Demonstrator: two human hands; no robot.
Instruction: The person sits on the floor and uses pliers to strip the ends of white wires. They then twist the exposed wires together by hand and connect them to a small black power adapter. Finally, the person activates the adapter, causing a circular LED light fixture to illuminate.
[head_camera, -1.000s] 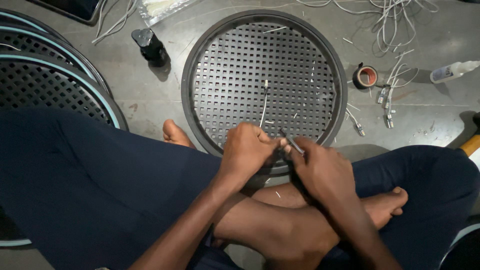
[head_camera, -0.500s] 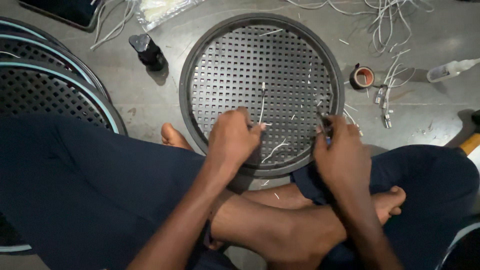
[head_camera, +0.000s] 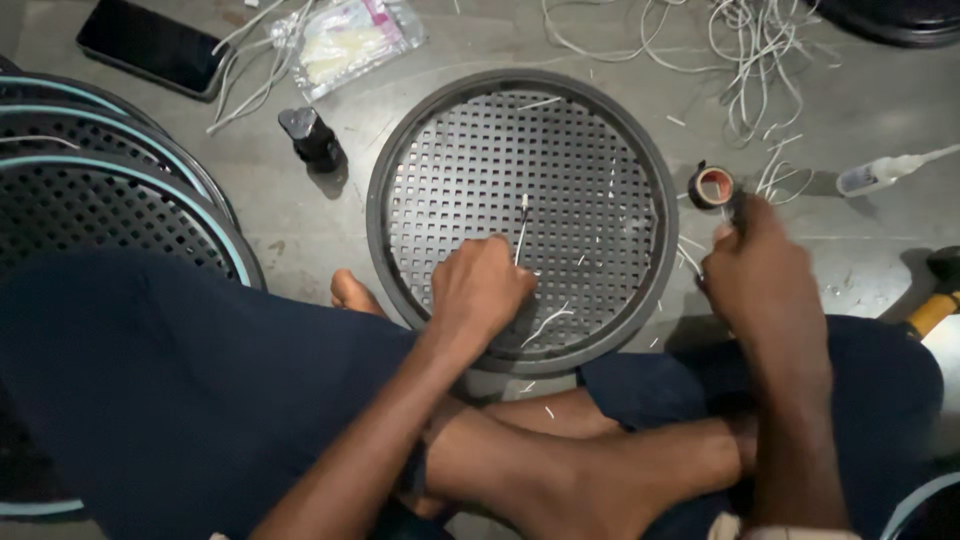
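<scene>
While the left hand (head_camera: 480, 290) pinches a white tie (head_camera: 522, 225) at the round grille's (head_camera: 520, 215) centre, the right hand (head_camera: 755, 265) grips a small tool; fastening looks unfinished.

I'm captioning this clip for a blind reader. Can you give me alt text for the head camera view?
Seen from above, a person sits cross-legged on a grey floor, their left hand resting on a round black perforated grille and pinching a thin white strip. Their right hand reaches beside the grille, near a small roll of tape. Loose white wires lie beyond.
</scene>
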